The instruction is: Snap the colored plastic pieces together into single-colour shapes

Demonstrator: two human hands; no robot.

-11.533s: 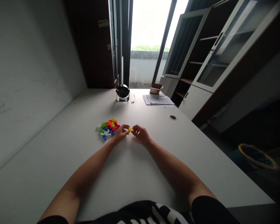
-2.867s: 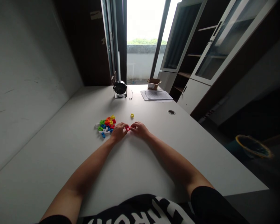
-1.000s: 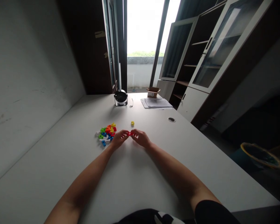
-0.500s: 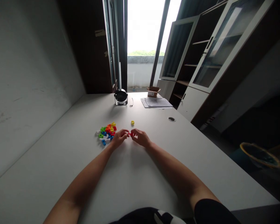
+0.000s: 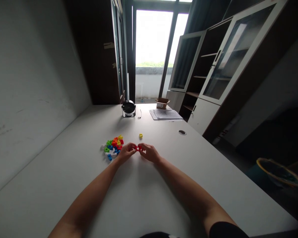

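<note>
The left hand [image 5: 125,152] and right hand [image 5: 150,152] are together, fingertips clamped on a small red plastic building block [image 5: 138,148] above the white desk [image 5: 149,198]. A lone yellow block [image 5: 140,136] lies at 12 o'clock from the hands, a mixed-colour block pile [image 5: 112,146] at 9 o'clock. Farther out at 12 o'clock, no writing is readable on the cardboard box [image 5: 162,103]

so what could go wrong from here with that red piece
The small red plastic block, pinched between the left hand and right hand, is tiny and could slip free. The left hand also sits close to the pile of coloured blocks, so it might nudge them out of place.
</note>
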